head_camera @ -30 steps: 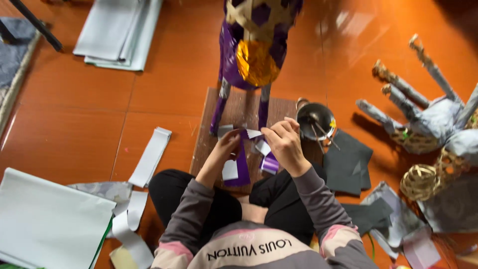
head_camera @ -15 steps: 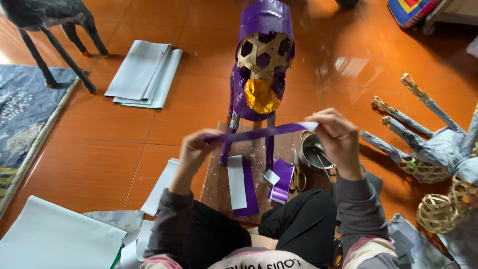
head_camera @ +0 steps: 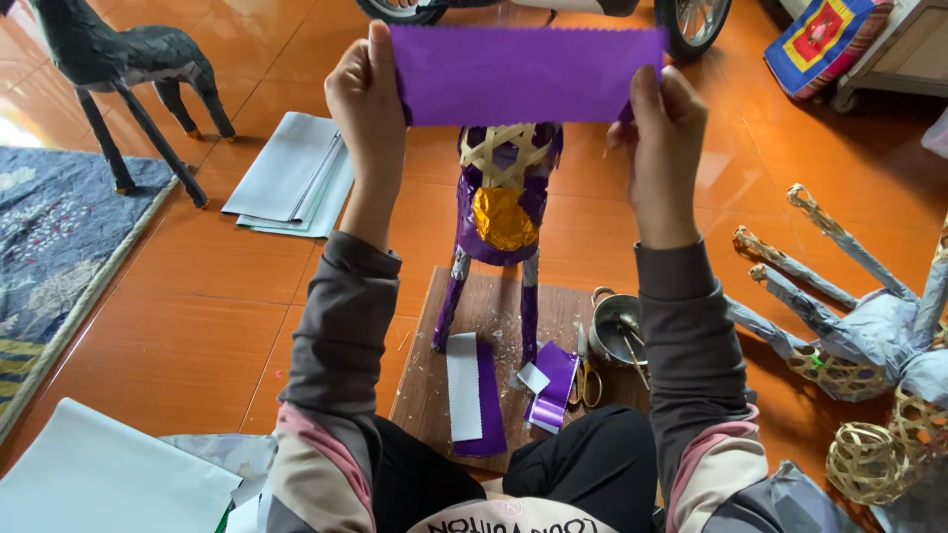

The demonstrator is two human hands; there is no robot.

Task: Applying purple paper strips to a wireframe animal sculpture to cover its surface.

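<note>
While both hands stretched it taut, a purple paper strip [head_camera: 523,74] ran level from left to right, raised above a woven animal frame [head_camera: 502,212].
The left hand [head_camera: 367,94] and right hand [head_camera: 660,123] each pinched one end; the strip looked smooth, matte and rectangular, its upper edge finely zigzagged, over a wooden board [head_camera: 494,336].

Orange tiled floor [head_camera: 227,296] under wooden board [head_camera: 494,326], rug [head_camera: 59,237]
</note>
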